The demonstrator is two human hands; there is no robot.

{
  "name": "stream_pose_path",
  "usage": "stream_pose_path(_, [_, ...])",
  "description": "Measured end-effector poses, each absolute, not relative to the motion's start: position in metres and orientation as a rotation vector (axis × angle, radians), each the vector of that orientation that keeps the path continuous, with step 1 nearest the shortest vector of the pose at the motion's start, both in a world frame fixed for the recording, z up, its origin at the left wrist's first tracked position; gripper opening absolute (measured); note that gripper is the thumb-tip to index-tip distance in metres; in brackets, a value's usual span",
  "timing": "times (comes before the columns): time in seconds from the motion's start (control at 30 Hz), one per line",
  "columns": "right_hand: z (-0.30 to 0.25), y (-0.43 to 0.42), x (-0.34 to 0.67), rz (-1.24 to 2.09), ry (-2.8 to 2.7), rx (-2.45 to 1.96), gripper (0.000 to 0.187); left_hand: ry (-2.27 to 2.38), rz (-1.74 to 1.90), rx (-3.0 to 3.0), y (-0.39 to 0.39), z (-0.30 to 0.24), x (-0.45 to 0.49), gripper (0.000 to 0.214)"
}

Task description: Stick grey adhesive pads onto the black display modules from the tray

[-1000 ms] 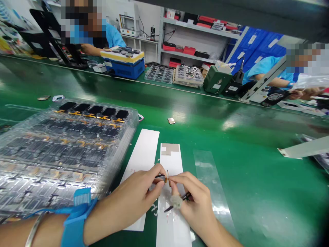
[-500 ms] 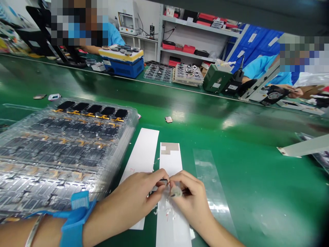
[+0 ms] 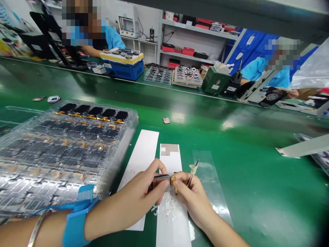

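The left hand (image 3: 136, 192) is closed on a small display module (image 3: 161, 183). The fingers wrap its far edge and the thumb lies across its near side; the module's dark face and silver rim show between them. The right hand (image 3: 192, 197) is curled, its fingers gripping black tweezers (image 3: 190, 180). The tweezer tips point up and away from the person, with a white fibrous tuft (image 3: 193, 168) beside them. An orange flex ribbon (image 3: 175, 183) stands upright between the hands, just beside the module and touching the right fingers. Whether it joins the module cannot be determined.

Both hands are positioned over the right paper strip (image 3: 170, 161), which carries white scraps (image 3: 164, 210). A second paper strip (image 3: 141, 164) lies to its left, and a clear film strip (image 3: 208, 171) lies to its right. The left wrist wears a blue wrist strap (image 3: 76, 219) and a metal bangle (image 3: 38, 223).

Stacked clear trays (image 3: 64, 151) stand left of the hands, holding rows of dark modules with orange ribbons. A loose module (image 3: 166, 120) lies on the green bench mat (image 3: 257, 195), well ahead of the hands. Two co-workers in blue sleeves (image 3: 113, 39) (image 3: 257, 70) sit across the bench, before a shelf unit (image 3: 195, 43).
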State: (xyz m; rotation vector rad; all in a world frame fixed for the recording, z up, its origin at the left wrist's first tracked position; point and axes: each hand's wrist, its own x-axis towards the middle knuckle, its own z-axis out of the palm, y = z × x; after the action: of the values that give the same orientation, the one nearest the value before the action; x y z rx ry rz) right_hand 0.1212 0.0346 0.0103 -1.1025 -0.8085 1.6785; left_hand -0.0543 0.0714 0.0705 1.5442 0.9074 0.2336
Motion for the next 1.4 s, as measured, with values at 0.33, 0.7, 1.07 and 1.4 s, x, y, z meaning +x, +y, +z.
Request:
stream_pose_path(0.33, [0.007,0.03,0.113,1.589,-0.793,-1.155,0.035,0.957,0.116,1.587,0.072,0.072,-0.055,0.022])
stream_pose_path(0.7, [0.008,0.026,0.116,1.328,-1.08,-1.241,0.031,0.931,0.108,1.656,0.069,0.076,-0.056,0.025])
stream_pose_path(1.07, [0.012,0.024,0.117,1.414,-1.028,-1.231,0.035,0.834,0.091,1.523,0.074,0.082,-0.053,0.019])
stream_pose_path(1.4, [0.015,0.028,0.124,1.302,-1.025,-1.31,0.038,0.85,0.077,1.534,0.071,0.074,-0.055,0.013])
